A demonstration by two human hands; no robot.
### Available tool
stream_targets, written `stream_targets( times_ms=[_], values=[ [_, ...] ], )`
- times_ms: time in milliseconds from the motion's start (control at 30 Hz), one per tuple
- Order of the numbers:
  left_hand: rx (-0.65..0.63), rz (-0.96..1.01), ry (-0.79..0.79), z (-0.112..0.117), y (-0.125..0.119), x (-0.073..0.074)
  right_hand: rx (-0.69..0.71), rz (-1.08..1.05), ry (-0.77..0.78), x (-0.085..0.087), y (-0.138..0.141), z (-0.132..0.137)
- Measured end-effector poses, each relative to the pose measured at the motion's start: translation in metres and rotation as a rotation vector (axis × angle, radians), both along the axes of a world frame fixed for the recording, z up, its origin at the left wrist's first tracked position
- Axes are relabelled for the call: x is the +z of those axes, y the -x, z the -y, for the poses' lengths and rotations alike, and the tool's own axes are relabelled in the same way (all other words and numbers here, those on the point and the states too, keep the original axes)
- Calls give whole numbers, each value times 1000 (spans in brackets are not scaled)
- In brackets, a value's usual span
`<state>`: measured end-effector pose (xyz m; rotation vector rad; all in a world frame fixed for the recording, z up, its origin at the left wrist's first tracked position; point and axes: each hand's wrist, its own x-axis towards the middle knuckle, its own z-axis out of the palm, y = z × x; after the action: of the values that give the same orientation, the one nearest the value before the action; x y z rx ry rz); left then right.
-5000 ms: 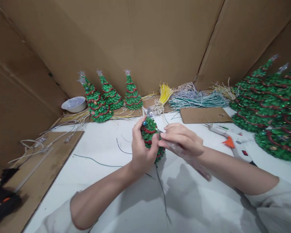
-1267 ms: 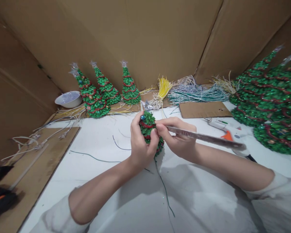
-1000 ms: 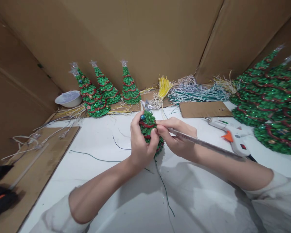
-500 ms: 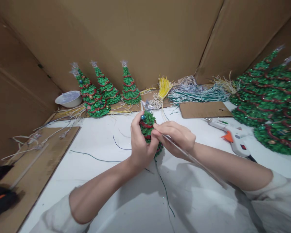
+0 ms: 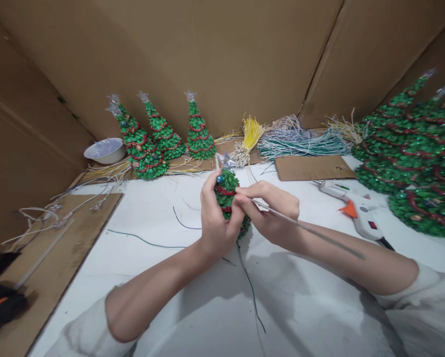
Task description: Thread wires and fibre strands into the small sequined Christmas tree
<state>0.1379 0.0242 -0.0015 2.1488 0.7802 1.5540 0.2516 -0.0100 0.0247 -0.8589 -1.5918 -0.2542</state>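
One small green tree [image 5: 227, 198] in the middle of the frame, tucked snugly inside the left grip [image 5: 215, 225], shiny star [image 5: 228, 161] on top. Pinched narrow in the right grip [image 5: 276, 213], at the tree's right side: a long thin gray tool [image 5: 321, 235], far end toward the lower right. White tabletop [image 5: 144, 213] below.

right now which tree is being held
The front-centre tree: the left hand grips it, while neither hand touches the back-left trees or the right-side trees.
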Motion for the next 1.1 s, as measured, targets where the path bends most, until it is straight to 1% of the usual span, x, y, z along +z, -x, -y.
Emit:
stream_targets(
  times_ms=[67, 200, 300, 400, 433, 500, 667, 800, 900, 1000, 1100],
  values=[
    [15, -8, 0, 0, 0, 1, 11, -75, 84, 4, 1, 1],
    [49, -30, -9, 1, 0, 2, 111, -224, 275, 9, 1, 2],
    [68, -35, -31, 0, 0, 3, 217, -336, 358, 9, 1, 1],
    [68, -28, -42, 0, 1, 3, 312, -420, 392, 7, 1, -1],
    [64, -27, -42, 0, 1, 3, 323, -432, 384, 5, 1, -1],
    [55, -28, -40, -1, 0, 3, 299, -415, 331, 1, 0, -3],
    [37, -26, -33, -2, 0, 2, 150, -203, 49, -4, -5, -6],
    [32, -29, -49, -3, 1, 1, 122, -46, -79, -7, -10, -10],
    [32, -28, -64, -3, 1, 0, 148, 83, -119, -10, -16, -11],
    [23, -28, -66, -3, 1, 1, 200, 212, -108, -10, -23, -10],
    [33, -29, -76, -3, 1, 1, 190, 258, -107, -7, -26, -8]
  ],
)
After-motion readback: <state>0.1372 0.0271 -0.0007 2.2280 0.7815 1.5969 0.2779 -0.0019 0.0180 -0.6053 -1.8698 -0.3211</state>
